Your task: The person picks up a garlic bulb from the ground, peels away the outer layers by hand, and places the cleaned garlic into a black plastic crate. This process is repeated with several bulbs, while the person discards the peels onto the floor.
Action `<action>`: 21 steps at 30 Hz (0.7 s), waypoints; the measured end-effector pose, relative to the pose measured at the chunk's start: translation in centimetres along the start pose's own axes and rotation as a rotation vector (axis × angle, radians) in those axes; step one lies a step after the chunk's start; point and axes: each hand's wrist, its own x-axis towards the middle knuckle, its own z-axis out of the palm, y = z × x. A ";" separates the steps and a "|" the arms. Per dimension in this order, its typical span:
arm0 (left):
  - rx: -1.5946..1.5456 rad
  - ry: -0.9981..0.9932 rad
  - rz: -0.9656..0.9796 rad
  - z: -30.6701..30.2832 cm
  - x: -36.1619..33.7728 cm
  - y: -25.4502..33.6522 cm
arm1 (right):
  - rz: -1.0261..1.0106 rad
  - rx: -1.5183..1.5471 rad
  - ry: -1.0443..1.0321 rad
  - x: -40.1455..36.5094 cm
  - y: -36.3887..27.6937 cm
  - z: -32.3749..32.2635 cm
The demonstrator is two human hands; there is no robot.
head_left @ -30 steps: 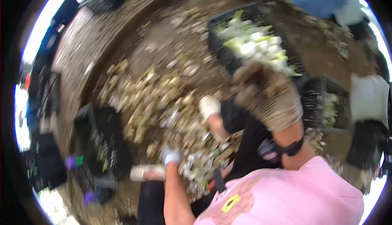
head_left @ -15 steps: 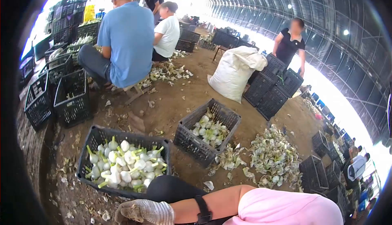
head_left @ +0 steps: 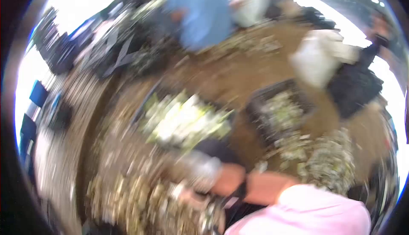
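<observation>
- Blurred by motion, the right hand [head_left: 194, 171] wears a pale glove, and I can't tell whether its fingers are closed or loose, or if they hold anything; the left hand is out of view, so its grip can't be told either.
- White bulbs [head_left: 183, 118] with green stems lie heaped in the near crate [head_left: 146, 101], left of the middle; the right hand is near them, on the crate's near side.
- A dark knee [head_left: 218, 149] is between the crate and the forearm, which has a black band [head_left: 241, 189] and runs to a pink top [head_left: 298, 213].
- Yellowish, streaky litter [head_left: 128, 201] spreads over the ground at the near left; it's too smeared for me to say just what it is.
- To the right of the bulbs, a second crate [head_left: 258, 122] holds more pale, greenish pieces.
- Nearer and further right, a pile of pale scraps [head_left: 332, 160] sits on the brown floor.
- On the far side, a person in blue [head_left: 200, 15] is just left of a person in white [head_left: 250, 5].
- Off to the far right, a bulging white sack [head_left: 314, 60] is beside some dark crates [head_left: 354, 88].
</observation>
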 end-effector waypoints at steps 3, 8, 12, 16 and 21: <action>0.109 -0.346 -0.117 5.8 -4.4 -3.1 | -0.034 0.051 0.160 -0.1 -1.9 0.4; 0.009 -0.225 -0.171 3.6 -3.9 -2.2 | 0.094 -0.014 0.004 1.9 -0.3 1.1; -0.127 0.370 -0.012 -7.8 -1.9 3.5 | 0.077 -0.172 0.098 4.0 1.8 2.8; -0.206 0.886 0.262 -12.4 6.1 5.0 | 0.013 -0.463 0.229 5.3 4.2 4.1; 0.098 0.784 0.145 -11.9 14.3 1.6 | -0.053 -0.507 0.287 6.5 5.7 4.0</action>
